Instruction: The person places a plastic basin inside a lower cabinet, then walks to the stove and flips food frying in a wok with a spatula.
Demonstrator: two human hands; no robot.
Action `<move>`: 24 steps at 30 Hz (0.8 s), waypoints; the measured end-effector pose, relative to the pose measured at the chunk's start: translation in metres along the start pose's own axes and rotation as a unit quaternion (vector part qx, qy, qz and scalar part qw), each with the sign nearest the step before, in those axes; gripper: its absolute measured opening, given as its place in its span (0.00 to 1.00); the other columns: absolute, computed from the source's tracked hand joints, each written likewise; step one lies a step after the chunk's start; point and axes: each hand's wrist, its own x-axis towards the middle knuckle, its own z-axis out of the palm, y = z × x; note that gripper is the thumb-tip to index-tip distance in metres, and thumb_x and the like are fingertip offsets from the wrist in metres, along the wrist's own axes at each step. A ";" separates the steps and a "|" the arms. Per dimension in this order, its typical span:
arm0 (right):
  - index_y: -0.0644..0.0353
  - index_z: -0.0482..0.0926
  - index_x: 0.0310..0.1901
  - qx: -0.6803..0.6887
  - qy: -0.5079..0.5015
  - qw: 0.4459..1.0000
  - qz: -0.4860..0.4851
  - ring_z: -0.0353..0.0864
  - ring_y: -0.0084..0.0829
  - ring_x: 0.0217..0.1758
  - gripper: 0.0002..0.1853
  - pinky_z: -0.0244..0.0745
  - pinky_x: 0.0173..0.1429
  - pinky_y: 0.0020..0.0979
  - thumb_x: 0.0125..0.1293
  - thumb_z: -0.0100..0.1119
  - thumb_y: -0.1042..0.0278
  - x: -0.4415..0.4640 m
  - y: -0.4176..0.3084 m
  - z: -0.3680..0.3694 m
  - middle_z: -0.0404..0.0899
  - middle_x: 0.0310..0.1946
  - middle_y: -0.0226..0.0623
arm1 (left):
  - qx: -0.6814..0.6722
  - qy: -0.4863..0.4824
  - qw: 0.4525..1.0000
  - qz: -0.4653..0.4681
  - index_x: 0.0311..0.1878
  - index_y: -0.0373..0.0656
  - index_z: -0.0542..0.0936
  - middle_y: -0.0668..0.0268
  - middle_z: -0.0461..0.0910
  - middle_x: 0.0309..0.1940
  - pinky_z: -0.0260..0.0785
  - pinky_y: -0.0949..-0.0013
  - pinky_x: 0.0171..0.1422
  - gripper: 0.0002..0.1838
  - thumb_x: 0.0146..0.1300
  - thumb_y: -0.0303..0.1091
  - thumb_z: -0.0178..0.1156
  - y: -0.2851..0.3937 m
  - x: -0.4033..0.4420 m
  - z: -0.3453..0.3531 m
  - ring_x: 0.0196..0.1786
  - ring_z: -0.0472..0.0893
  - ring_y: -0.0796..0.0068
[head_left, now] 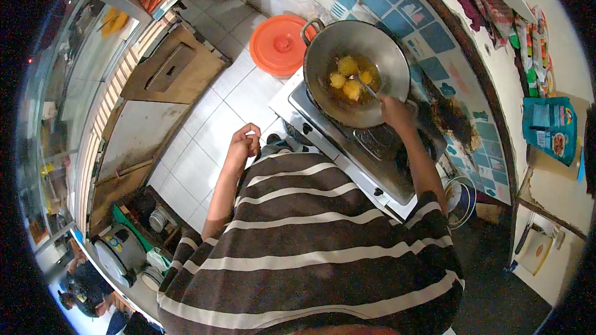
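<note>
A large metal wok (390,49) with loop handles sits on the stove (338,149). Several golden-yellow lumps of food (351,90) lie in oil at its bottom. My right hand (394,111) reaches over the wok's near right rim, closed round a thin-handled metal utensil (367,89). The utensil's tip is down among the lumps, so I cannot see its exact kind. To the left of the stove, my left hand (245,142) hangs in front of my body, fingers loosely curled, with nothing seen in it.
An orange lidded bucket (279,43) stands on the tiled floor (214,118) beside the stove. A teal packet (549,130) and sachets hang at right. Along the left run a wooden cabinet (158,74) and glass case. Another person (87,288) is at lower left.
</note>
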 end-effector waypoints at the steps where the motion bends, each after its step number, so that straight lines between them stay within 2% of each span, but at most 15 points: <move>1: 0.47 0.74 0.52 0.004 0.012 1.000 -0.007 0.77 0.48 0.44 0.17 0.71 0.47 0.46 0.60 0.51 0.68 -0.001 -0.002 0.000 0.78 0.40 0.50 | -0.001 -0.002 1.000 0.001 0.32 0.40 0.70 0.76 0.57 0.11 0.44 0.78 0.19 0.15 0.43 0.16 0.36 0.000 0.001 0.001 0.15 0.55 0.85; 7: 0.52 0.73 0.52 -0.002 -0.041 0.999 0.031 0.77 0.49 0.45 0.17 0.71 0.49 0.45 0.60 0.50 0.68 -0.003 -0.016 -0.014 0.76 0.42 0.52 | -0.033 -0.022 0.999 -0.003 0.33 0.40 0.70 0.75 0.57 0.12 0.45 0.78 0.19 0.16 0.44 0.15 0.36 -0.002 0.002 0.005 0.15 0.55 0.85; 13: 0.55 0.73 0.52 0.017 -0.028 0.999 0.022 0.75 0.50 0.47 0.17 0.70 0.52 0.46 0.60 0.50 0.70 -0.003 -0.016 -0.005 0.76 0.45 0.51 | -0.036 -0.011 0.999 0.006 0.33 0.41 0.70 0.76 0.57 0.12 0.44 0.78 0.19 0.15 0.44 0.16 0.36 -0.009 -0.005 0.014 0.15 0.53 0.85; 16: 0.57 0.73 0.52 0.019 0.081 0.990 -0.115 0.75 0.51 0.47 0.17 0.70 0.51 0.45 0.59 0.49 0.71 0.004 0.021 0.028 0.76 0.45 0.51 | -0.033 -0.007 0.999 0.007 0.33 0.41 0.69 0.76 0.57 0.12 0.44 0.78 0.19 0.15 0.44 0.16 0.36 -0.010 -0.008 0.020 0.15 0.52 0.85; 19: 0.59 0.73 0.52 0.019 0.043 0.995 -0.088 0.75 0.50 0.47 0.18 0.70 0.52 0.44 0.59 0.50 0.72 0.002 0.022 0.024 0.76 0.46 0.52 | -0.032 -0.013 0.999 0.017 0.33 0.41 0.69 0.76 0.56 0.12 0.43 0.78 0.19 0.15 0.44 0.16 0.36 -0.014 -0.011 0.028 0.15 0.52 0.85; 22: 0.59 0.75 0.51 -0.027 -0.073 0.996 0.031 0.75 0.49 0.49 0.16 0.69 0.53 0.43 0.60 0.50 0.70 0.010 0.005 0.007 0.75 0.47 0.51 | -0.037 -0.013 0.999 0.011 0.33 0.41 0.69 0.76 0.56 0.12 0.43 0.78 0.19 0.16 0.44 0.16 0.36 -0.017 -0.015 0.036 0.15 0.52 0.85; 24: 0.57 0.76 0.50 0.036 -0.051 0.998 0.022 0.76 0.49 0.48 0.16 0.70 0.53 0.42 0.61 0.50 0.68 0.007 0.008 -0.007 0.76 0.46 0.50 | -0.057 -0.016 0.998 0.003 0.34 0.41 0.70 0.76 0.56 0.12 0.42 0.78 0.19 0.16 0.44 0.15 0.36 -0.023 -0.017 0.037 0.15 0.52 0.85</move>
